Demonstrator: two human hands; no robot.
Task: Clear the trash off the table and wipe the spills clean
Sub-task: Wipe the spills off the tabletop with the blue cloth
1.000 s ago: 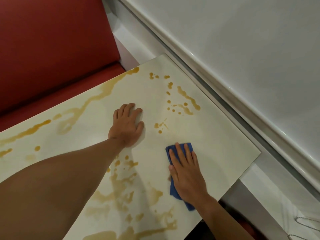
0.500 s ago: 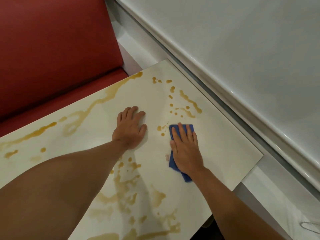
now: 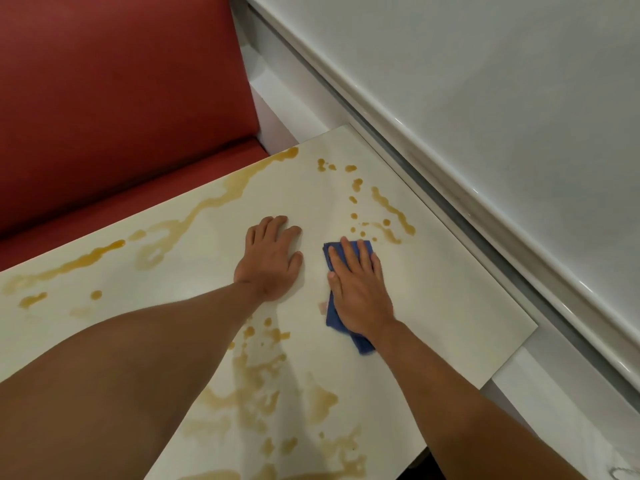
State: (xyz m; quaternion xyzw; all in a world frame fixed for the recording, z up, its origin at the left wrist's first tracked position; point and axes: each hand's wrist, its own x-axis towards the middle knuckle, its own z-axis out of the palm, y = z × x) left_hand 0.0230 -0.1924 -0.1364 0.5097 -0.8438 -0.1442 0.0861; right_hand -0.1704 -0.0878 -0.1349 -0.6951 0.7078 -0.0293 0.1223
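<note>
Glossy cream table (image 3: 433, 306) | amber spills (image 3: 388, 209) | right hand (image 3: 360, 289) flat on blue cloth (image 3: 362, 344) | left hand (image 3: 270, 261) spread flat

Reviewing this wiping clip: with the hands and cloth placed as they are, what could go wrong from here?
1. The left hand lies flat on the table, and its forearm hangs over the brown spill below; the arm may smear it.
2. The small blue cloth under the right hand may spread the drops ahead rather than soak them up.
3. The streak at the far edge might drip onto the red seat.
</note>
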